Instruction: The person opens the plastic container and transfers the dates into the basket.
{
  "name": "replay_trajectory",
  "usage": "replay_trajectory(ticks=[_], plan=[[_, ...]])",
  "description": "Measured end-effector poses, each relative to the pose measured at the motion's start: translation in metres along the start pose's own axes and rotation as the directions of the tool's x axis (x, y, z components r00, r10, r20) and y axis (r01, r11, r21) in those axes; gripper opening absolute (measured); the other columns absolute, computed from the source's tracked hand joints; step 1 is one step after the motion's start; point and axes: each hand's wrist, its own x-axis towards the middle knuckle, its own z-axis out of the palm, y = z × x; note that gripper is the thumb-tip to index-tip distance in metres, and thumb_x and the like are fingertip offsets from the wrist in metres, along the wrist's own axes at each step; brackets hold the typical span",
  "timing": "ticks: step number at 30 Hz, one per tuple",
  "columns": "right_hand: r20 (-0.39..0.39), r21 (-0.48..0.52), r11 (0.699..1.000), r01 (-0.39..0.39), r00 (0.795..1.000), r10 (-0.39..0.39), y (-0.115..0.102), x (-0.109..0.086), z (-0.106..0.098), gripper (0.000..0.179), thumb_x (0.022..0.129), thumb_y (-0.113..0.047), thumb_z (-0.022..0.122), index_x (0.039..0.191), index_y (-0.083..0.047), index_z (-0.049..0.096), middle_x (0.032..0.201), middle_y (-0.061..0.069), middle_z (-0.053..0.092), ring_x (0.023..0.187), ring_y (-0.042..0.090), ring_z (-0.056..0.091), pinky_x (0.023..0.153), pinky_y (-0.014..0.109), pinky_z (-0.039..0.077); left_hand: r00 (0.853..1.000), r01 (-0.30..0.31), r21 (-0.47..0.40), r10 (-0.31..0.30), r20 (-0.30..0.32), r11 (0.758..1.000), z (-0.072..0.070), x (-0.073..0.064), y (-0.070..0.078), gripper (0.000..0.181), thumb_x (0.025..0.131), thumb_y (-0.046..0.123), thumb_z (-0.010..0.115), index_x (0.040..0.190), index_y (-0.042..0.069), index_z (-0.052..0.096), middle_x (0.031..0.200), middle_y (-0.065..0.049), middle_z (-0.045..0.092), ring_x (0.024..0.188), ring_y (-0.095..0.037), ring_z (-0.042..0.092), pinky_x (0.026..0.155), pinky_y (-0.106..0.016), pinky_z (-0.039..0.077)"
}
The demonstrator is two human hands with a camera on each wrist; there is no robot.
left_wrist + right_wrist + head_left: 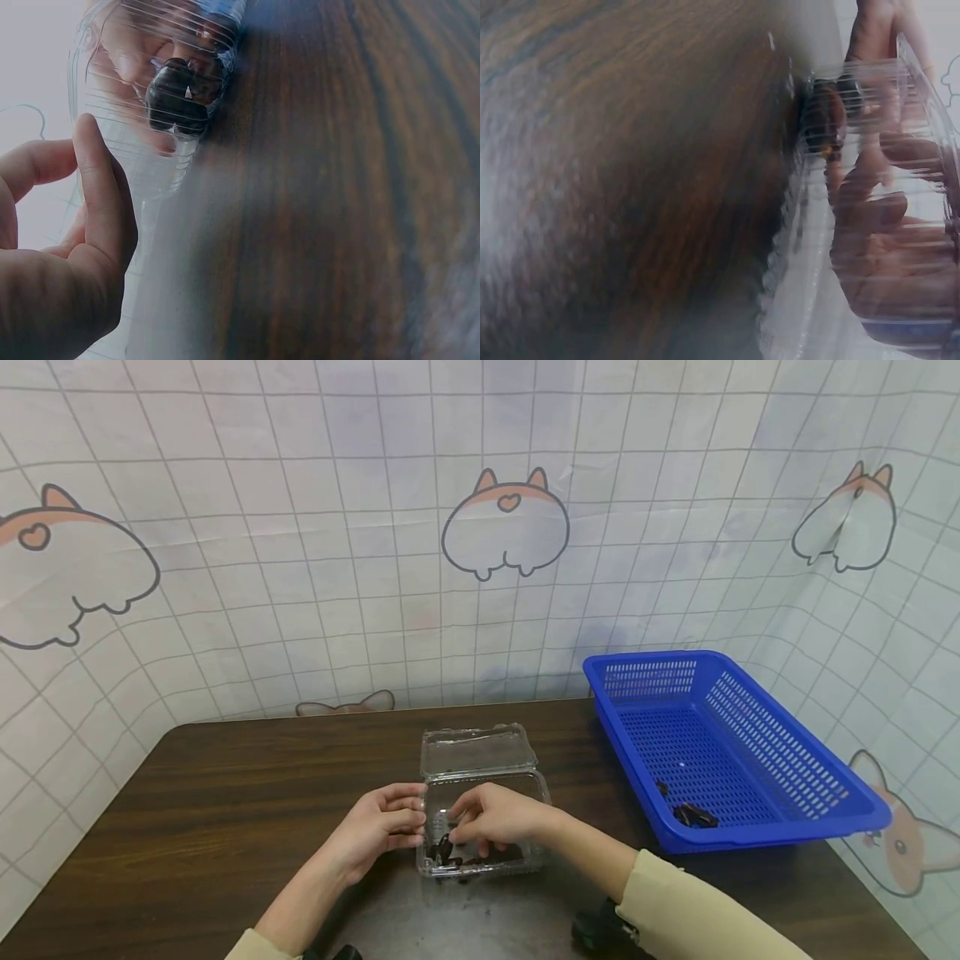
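Observation:
A clear plastic clamshell box [536, 852] rests on the table, its lid [480, 750] folded back. Dark, glossy, date-like pieces [444, 848] lie along the front of its tray. Beside the box's left wall is my left hand [378, 827], fingers extended and fingertips at the rim. My right hand [495, 818] reaches down into the tray with bent fingers, the thumb and index finger apart, the thumb tip close by a dark piece. In the left wrist view, dark pieces [176, 97] show through the wall beside right-hand fingers. The right wrist view also shows a piece [823, 116] through the plastic.
A blue slotted basket [637, 777] stands on the right of the dark wooden table [195, 827]; several similar dark pieces [696, 815] lie in its near left corner. A gridded cloth with cartoon corgis [506, 535] hangs behind and at both sides.

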Motion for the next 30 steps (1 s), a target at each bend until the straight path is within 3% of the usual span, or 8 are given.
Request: replay_trajectory(ticks=[14, 23, 30], plan=[[0.007, -0.039, 0.999, 0.035, 0.999, -0.035, 0.002, 0.004, 0.007, 0.017, 0.092, -0.005, 0.072, 0.108, 0.003, 0.072, 0.082, 0.008, 0.072, 0.053, 0.013, 0.056, 0.041, 0.019, 0.037, 1.0, 0.0, -0.005, 0.0, -0.008, 1.0, 0.0, -0.001, 0.0, 0.054, 0.096, -0.002, 0.064, 0.144, -0.013, 0.041, 0.107, -0.01, 0.059, 0.082, -0.016, 0.062, 0.077, -0.03, 0.061], [0.012, -0.053, 0.996, 0.066, 0.998, -0.066, 0.002, 0.006, 0.011, 0.01, 0.09, 0.001, 0.075, 0.098, 0.001, 0.069, 0.08, 0.002, 0.069, 0.057, 0.013, 0.058, 0.052, 0.023, 0.05, 1.0, 0.004, -0.003, -0.004, -0.011, 1.0, 0.0, 0.0, -0.001, 0.056, 0.095, -0.002, 0.064, 0.144, -0.013, 0.04, 0.109, -0.011, 0.058, 0.083, -0.016, 0.063, 0.077, -0.03, 0.061], [0.002, -0.064, 0.995, 0.071, 0.998, -0.071, 0.0, 0.007, 0.013, 0.012, 0.088, 0.002, 0.078, 0.093, 0.0, 0.067, 0.079, 0.002, 0.067, 0.055, 0.013, 0.057, 0.05, 0.023, 0.049, 1.0, 0.003, 0.001, -0.003, -0.008, 1.0, -0.001, 0.0, 0.0, 0.056, 0.095, -0.002, 0.064, 0.145, -0.013, 0.04, 0.108, -0.011, 0.058, 0.083, -0.016, 0.064, 0.077, -0.03, 0.061]])
